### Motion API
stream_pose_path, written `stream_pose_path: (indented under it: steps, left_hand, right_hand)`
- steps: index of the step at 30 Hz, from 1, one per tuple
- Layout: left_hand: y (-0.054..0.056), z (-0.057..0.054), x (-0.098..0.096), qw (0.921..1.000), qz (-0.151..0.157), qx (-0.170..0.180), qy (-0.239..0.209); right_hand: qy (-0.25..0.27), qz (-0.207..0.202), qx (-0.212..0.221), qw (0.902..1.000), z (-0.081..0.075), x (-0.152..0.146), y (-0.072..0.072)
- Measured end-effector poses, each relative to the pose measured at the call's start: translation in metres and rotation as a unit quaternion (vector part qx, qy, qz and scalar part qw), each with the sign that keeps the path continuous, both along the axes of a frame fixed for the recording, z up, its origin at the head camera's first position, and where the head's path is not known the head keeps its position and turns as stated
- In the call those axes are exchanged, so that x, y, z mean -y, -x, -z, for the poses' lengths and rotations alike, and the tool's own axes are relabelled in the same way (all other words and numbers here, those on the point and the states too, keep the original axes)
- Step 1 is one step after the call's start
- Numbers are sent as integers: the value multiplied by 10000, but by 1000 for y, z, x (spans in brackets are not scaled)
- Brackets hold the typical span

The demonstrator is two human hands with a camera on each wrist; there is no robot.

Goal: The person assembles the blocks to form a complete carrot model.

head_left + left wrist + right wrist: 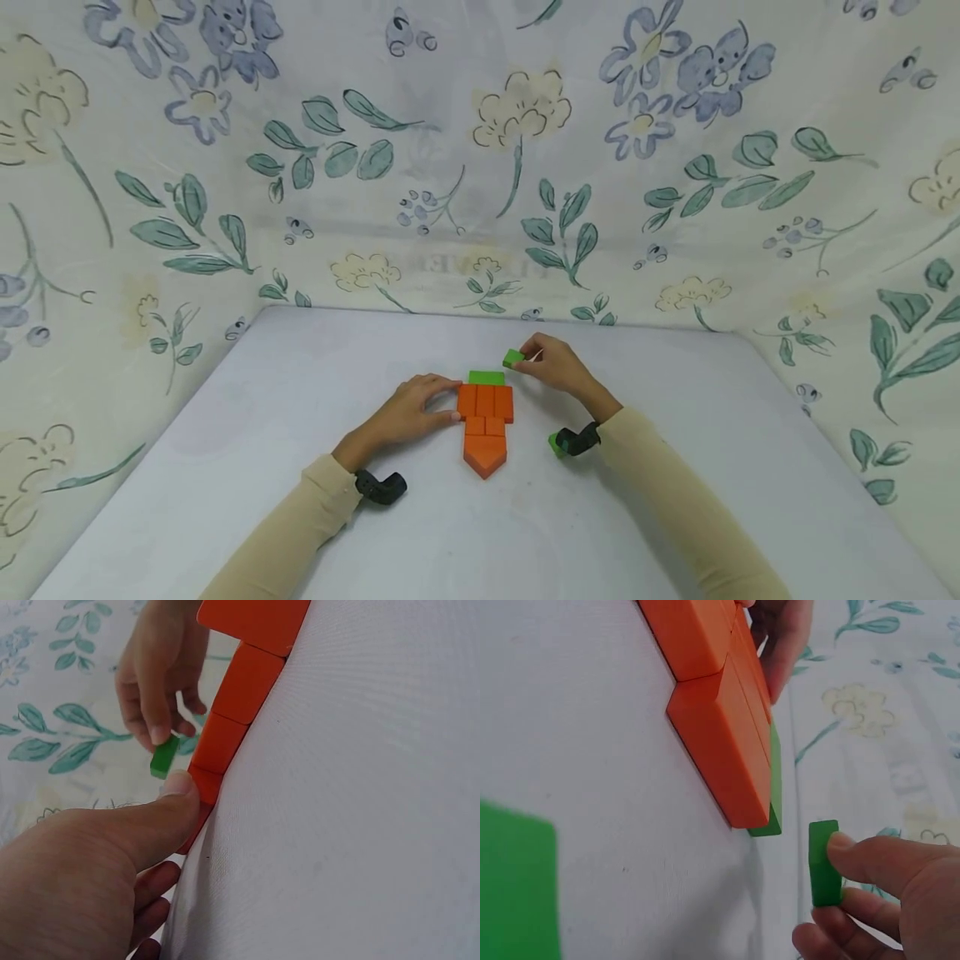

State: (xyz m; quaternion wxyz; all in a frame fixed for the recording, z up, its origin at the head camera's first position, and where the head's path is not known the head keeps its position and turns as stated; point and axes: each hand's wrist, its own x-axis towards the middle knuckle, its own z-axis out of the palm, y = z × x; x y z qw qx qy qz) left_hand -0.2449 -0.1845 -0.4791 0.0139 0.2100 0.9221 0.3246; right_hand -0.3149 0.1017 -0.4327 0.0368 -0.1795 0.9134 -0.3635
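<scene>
Orange blocks [485,427] lie flat together in a shape with a point toward me. A green block [487,377] adjoins their far edge. My left hand [408,408] is at the shape's left side, holding an orange block [467,401] between thumb and index finger. In the left wrist view, its thumb [178,784] presses on the orange side. Just beyond the shape's far right corner, my right hand [557,364] pinches a small green block [513,358] between thumb and fingers. The right wrist view shows this green block [824,862] apart from the others.
Another green block [556,446] lies on the white table [390,550] under the right wrist, partly hidden by the black wrist camera [578,439]. A second wrist camera [381,487] sits at the left wrist. Floral cloth [450,167] rises behind the table.
</scene>
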Motion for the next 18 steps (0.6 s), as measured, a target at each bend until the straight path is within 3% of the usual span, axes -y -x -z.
stream_pose_path:
  steps: [12,18]
  left_hand:
    - [1,2,0,9999,81,-103,11]
    - [0,2,1,9999,50,-119,67]
  right_hand:
    - [-342,88,240,9991,12,9,12]
    - [-465,-109,370,9982,14,11,13]
